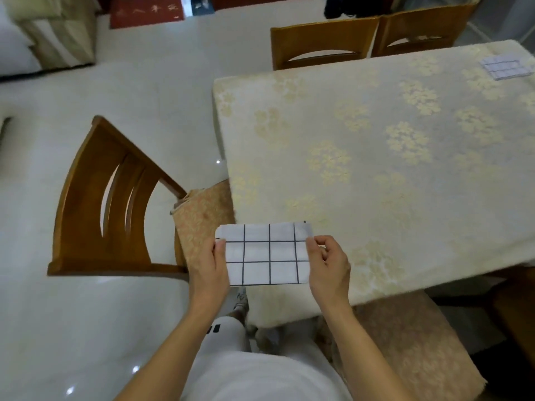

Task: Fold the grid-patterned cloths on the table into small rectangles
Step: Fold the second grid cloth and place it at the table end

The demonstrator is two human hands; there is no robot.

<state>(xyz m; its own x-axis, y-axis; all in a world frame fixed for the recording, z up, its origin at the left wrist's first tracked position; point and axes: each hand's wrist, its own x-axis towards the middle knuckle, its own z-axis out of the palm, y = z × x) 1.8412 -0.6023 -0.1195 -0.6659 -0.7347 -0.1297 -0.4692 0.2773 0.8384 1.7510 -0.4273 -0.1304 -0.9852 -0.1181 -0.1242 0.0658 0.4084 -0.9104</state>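
A white grid-patterned cloth [265, 253], already folded down to a small rectangle, is being held up in the air just over the near corner of the table [376, 146]. The person's left hand [212, 264] is gripping its left edge, thumb on top and fingers hidden beneath. The right hand [328, 263] is pinching the right edge near the upper corner between thumb and forefinger, the other fingers curling loosely. A second folded cloth [506, 66] is lying at the table's far right end, well apart. A floral tablecloth is covering the tabletop. A wooden chair [95, 204] is standing to the left, two more chairs [367, 39] are tucked in at the far side.
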